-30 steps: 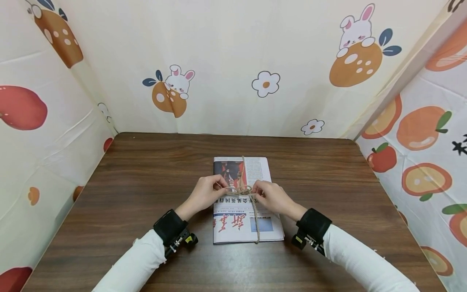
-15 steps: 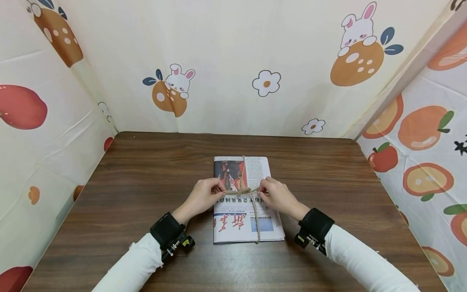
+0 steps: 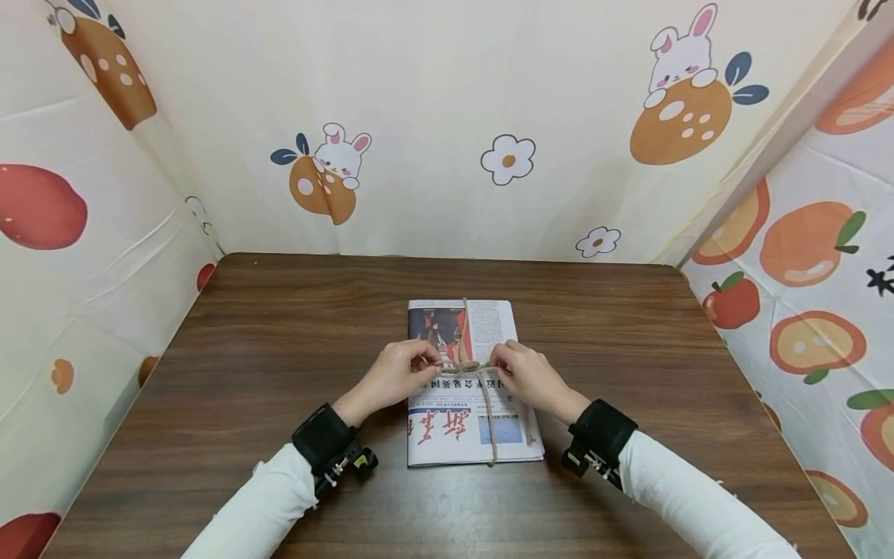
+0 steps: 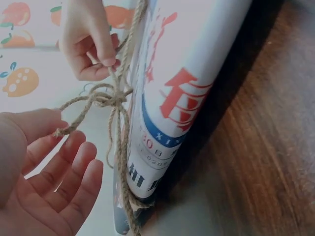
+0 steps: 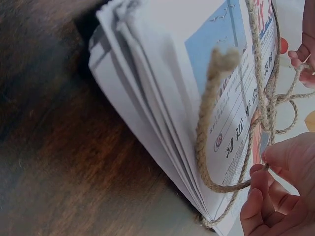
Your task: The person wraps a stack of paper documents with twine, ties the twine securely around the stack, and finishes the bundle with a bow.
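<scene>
A folded stack of newspapers (image 3: pixel 447 423) lies on the table with twine (image 3: pixel 490 423) tied around it. On top, at the middle, sits a knot (image 4: pixel 117 98) with loops. My left hand (image 3: pixel 400 370) pinches a strand left of the knot between thumb and forefinger; its other fingers are loosely bent in the left wrist view. To the right of the knot, my right hand (image 3: pixel 528 375) pinches another strand of twine (image 5: pixel 224 188), whose loose end curves up toward the camera in the right wrist view. Both hands are just above the papers.
The brown wooden table (image 3: pixel 293 310) extends around the papers. A pale curtain (image 3: pixel 433 101) printed with rabbits and flowers hangs behind it, and fruit-printed cloth (image 3: pixel 817 334) flanks both sides. Black wrist cameras (image 3: pixel 604 435) are strapped on over white sleeves.
My hands have drawn apart, then come slightly back toward each other. The knot's loops look smaller and flatter than a second ago. The newspapers stay in place.
</scene>
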Demonstrator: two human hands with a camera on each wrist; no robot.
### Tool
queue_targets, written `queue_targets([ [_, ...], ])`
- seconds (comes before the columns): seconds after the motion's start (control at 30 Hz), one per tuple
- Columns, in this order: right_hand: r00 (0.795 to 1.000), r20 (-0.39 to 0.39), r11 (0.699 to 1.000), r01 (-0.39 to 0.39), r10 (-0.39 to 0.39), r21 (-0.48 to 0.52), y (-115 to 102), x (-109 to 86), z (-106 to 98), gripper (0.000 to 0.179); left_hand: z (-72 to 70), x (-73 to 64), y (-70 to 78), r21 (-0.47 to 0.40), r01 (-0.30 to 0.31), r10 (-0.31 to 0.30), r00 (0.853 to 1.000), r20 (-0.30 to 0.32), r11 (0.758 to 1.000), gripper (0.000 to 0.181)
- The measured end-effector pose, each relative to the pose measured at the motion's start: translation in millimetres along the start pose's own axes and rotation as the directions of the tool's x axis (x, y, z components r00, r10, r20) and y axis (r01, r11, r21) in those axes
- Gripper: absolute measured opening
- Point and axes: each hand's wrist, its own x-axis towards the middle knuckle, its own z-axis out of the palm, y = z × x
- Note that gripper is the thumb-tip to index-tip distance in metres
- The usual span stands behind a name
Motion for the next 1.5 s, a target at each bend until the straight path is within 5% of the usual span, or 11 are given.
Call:
queue_targets([
  [0.33,1.0,0.004,1.0,0.014,-0.014,0.0,-0.4,0.0,3.0,0.007,-4.0,9.1,-13.8,-0.091,0.115,-0.118,0.993,-0.03,0.989,0.017],
  [0.47,1.0,-0.005,1.0,0.017,-0.017,0.008,-1.0,0.1,2.9,0.006,-1.5,15.4,-17.9,-0.046,0.149,-0.151,0.988,-0.045,0.988,0.012],
  [0.67,1.0,0.007,1.0,-0.007,0.007,0.006,-1.3,1.0,5.8,0.011,7.3,24.4,-20.4,0.13,0.104,-0.101,0.994,-0.031,0.986,0.009],
  [0.83,0.999,0.032,1.0,-0.018,0.018,0.007,-2.9,3.4,7.1,0.016,13.6,31.1,-16.0,0.182,0.027,-0.024,1.0,-0.015,0.983,0.009],
  [1.5,0.999,-0.015,0.996,0.049,-0.05,-0.072,-5.2,12.5,10.4,0.013,30.9,40.4,-6.4,0.083,-0.007,0.005,1.0,0.03,0.997,0.009],
])
